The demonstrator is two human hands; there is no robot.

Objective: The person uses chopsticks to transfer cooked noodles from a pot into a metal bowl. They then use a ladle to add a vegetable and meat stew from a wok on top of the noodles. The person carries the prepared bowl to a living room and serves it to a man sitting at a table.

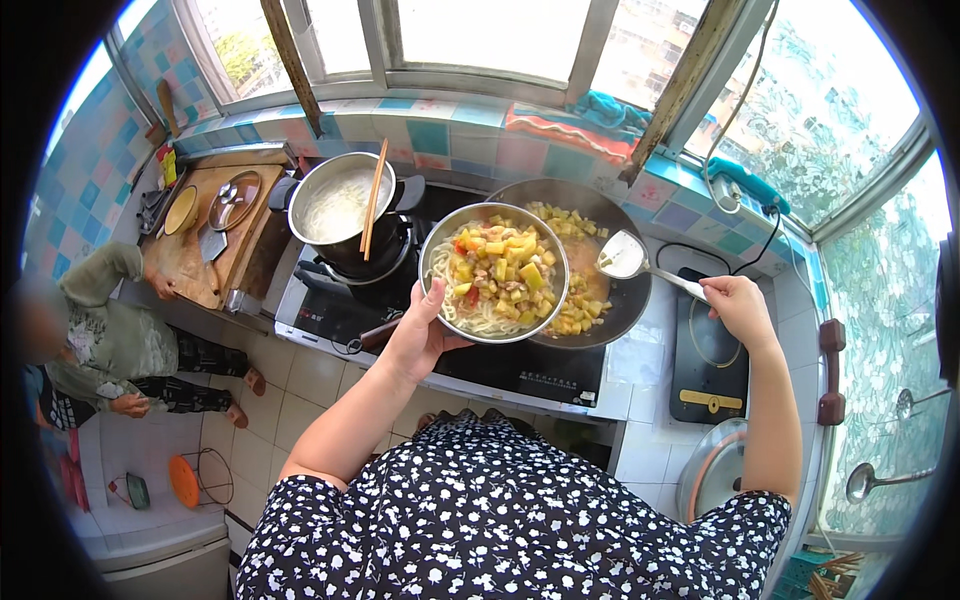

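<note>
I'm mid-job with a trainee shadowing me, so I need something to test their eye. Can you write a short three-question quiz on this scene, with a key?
1. Open question: What is the left hand holding, and what is in it?
2. True or false: The chopsticks lie across the top of the pot.
3. Fill in the blank: The right hand holds a long-handled utensil with its head over the ____.

Key:
1. A metal bowl, with noodles and a chunky topping.
2. True.
3. Wok.
</note>
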